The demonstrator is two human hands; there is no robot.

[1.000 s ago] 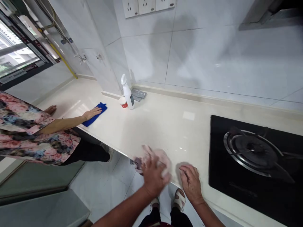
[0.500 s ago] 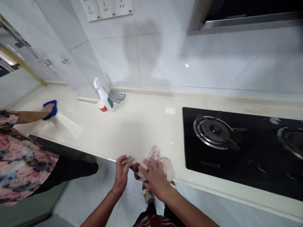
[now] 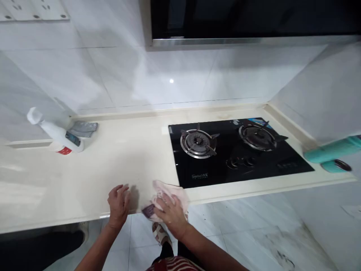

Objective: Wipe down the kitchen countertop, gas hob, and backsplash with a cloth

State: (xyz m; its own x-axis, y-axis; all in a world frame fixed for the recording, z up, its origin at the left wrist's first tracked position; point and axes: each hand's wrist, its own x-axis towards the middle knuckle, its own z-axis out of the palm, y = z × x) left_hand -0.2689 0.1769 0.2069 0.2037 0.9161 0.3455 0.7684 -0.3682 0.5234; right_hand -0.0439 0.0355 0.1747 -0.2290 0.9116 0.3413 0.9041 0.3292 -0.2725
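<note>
A pale pink cloth with a dark purple patch lies bunched at the counter's front edge, touching the near left corner of the black gas hob. My right hand presses down on this cloth and grips it, fingers bent over its folds. To the left, my left hand is held near the counter's edge, apart from the cloth. Its fingers are loosely curled and slightly apart, with nothing in them. A few small drops dot the cream counter ahead of my hands.
At the left stand a white spray bottle and a red-and-white cup, beside a grey packet. A teal cylinder and a teal container sit at the right end. The range hood overhangs the hob. Another person's dark-clothed leg shows lower left.
My view has swung right, bringing in the whole hob and the teal items. My left hand has come away from the cloth. The other person's hand and blue cloth have left the view.
</note>
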